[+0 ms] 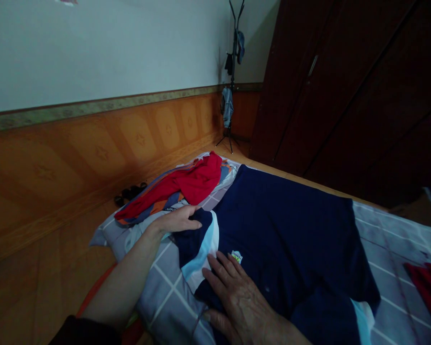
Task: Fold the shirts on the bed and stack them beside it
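A navy blue shirt (294, 215) with light blue and white bands on its sleeves lies spread on the bed. A small badge (236, 257) shows on its front. At the end of the near-left sleeve, my left hand (179, 219) has its thumb over the cloth and its fingers along the far edge, closed on it. My right hand (237, 290) rests on the shirt beside the striped band, palm down with the fingers stretched out. The underside of the sleeve is hidden.
Red, grey and orange clothes (201, 179) lie in a pile beyond my left hand. Grey checked bedding (391, 249) is under the shirt, with a dark red cloth (429, 282) at right. Shoes (129, 192), a coat rack (233, 81) and a dark wardrobe (319, 105) stand around the bed.
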A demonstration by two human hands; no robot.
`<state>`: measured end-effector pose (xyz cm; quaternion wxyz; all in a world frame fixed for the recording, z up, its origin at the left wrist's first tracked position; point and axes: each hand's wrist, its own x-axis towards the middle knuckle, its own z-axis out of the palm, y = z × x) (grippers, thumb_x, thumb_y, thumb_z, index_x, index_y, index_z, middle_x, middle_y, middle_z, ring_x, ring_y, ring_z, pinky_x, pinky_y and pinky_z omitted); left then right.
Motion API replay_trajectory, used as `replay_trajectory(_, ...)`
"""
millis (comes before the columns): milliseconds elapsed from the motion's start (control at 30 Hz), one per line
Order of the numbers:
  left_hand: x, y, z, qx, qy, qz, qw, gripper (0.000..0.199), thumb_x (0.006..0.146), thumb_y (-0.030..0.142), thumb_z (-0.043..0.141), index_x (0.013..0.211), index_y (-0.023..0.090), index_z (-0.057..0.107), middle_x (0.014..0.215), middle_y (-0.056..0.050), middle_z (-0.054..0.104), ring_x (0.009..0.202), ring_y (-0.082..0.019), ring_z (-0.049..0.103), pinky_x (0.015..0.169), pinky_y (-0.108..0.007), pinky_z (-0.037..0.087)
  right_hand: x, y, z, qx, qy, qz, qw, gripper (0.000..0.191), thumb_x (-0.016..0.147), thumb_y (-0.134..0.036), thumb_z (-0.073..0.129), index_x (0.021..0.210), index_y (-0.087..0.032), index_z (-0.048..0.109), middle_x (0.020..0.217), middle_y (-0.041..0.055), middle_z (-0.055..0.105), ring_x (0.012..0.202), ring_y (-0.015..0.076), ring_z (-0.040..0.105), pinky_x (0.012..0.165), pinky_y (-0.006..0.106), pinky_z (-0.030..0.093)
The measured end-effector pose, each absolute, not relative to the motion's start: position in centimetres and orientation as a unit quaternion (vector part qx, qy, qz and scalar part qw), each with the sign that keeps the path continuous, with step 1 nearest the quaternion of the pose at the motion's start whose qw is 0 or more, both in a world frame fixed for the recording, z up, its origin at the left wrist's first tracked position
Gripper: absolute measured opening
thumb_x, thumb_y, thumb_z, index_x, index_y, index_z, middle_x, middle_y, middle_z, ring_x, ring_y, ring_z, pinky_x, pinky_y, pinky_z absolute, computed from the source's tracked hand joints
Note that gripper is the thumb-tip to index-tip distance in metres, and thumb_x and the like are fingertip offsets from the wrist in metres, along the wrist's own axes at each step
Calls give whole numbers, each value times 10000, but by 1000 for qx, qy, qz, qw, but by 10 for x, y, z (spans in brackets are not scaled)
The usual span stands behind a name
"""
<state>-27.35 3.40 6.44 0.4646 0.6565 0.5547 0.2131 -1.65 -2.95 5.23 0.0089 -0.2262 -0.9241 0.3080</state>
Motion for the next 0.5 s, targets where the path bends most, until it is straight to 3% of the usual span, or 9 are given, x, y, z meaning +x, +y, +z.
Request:
replay_trajectory(133,-274,35,60,608,504,286,543,538,710,292,671,1201,152,502,1121,-90,626,977,-202,592,805,-303,464,-17,-29,54,-226,-926,302,8,629,907,-461,465,1452,-193,301,1531,94,146,1410,280,84,1136,513,135)
replay_trajectory(233,-277,38,56,620,498,274,541,584,687,296,701,1216,155,497,1178,-108,606,1040,-217,576,840,-316,457,-17,-29,54,-225,-927,300,10,626,906,-473,462,1446,-190,318,1529,93,160,1409,278,95,1139,503,134)
replay_trajectory(500,-298,39,63,682,564,180,429,274,740,379,614,862,135,643,812,-19,656,751,-177,605,671,-266,465,-17,-28,49,-225,-930,292,12,626,898,-427,481,1449,-183,311,1529,98,154,1409,281,97,1132,515,138)
